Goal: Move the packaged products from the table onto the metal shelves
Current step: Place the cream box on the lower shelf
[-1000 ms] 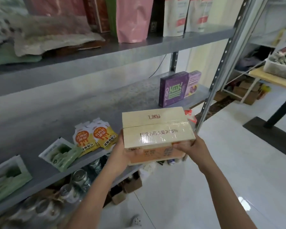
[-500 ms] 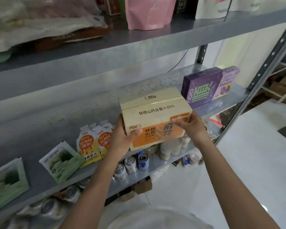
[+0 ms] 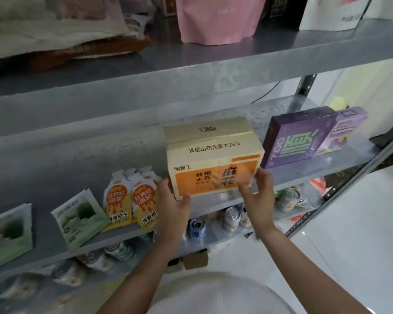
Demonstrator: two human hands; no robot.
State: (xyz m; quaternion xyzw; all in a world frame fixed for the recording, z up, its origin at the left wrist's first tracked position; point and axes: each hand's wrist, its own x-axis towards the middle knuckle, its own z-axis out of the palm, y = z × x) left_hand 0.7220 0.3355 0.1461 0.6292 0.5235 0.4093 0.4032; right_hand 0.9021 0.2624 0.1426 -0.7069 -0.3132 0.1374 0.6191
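A cream and orange cardboard box (image 3: 213, 150) stands on the grey metal middle shelf (image 3: 77, 159), its printed front facing me. My left hand (image 3: 173, 207) grips the box's lower left corner, thumb on the front face. My right hand (image 3: 259, 196) pinches the lower right corner, with its fingers in front and its thumb on the side. The box's bottom edge sits near the shelf's front edge.
A dark purple box (image 3: 297, 137) and a lilac box (image 3: 347, 128) stand just right of it. Orange pouches (image 3: 132, 198) and green packets (image 3: 80, 216) lie to the left. Cans (image 3: 232, 216) fill the shelf below. A pink pouch (image 3: 218, 19) stands on the shelf above.
The box has gone from held in the air in front of the shelf to standing on the middle shelf. Both hands have slid down to its lower corners.
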